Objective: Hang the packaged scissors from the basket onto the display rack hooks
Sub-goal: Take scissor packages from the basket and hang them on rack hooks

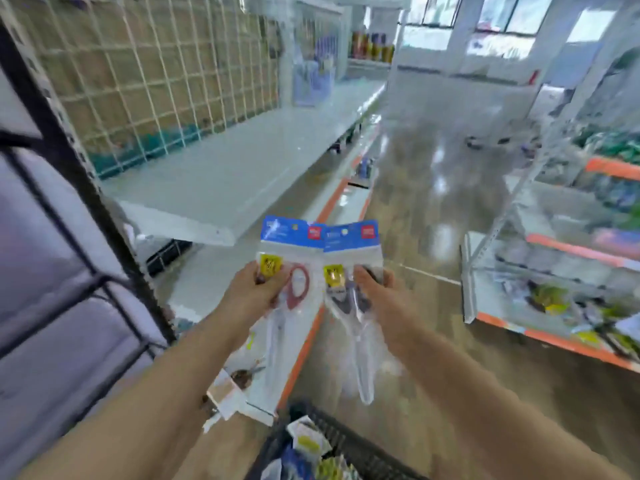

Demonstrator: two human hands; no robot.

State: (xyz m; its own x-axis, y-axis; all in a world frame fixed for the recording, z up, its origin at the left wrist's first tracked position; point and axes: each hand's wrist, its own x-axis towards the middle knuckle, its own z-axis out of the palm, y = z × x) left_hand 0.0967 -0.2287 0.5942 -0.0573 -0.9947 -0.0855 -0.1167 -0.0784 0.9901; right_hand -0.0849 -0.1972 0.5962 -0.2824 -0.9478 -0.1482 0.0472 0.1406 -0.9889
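Above the basket [346,441], left hand [254,294] grasping red-handled scissors pack [289,261], right hand [377,289] grasping dark-handled pack [349,271], blue header cards

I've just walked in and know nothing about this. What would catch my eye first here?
Two packs of scissors held up side by side in the middle: the red-handled pack in the left hand, the dark-handled pack in the right hand. Behind them, upper left, stands a wire grid rack; a black basket sits at the bottom.

Bare forearms (no sleeves, no gloves)
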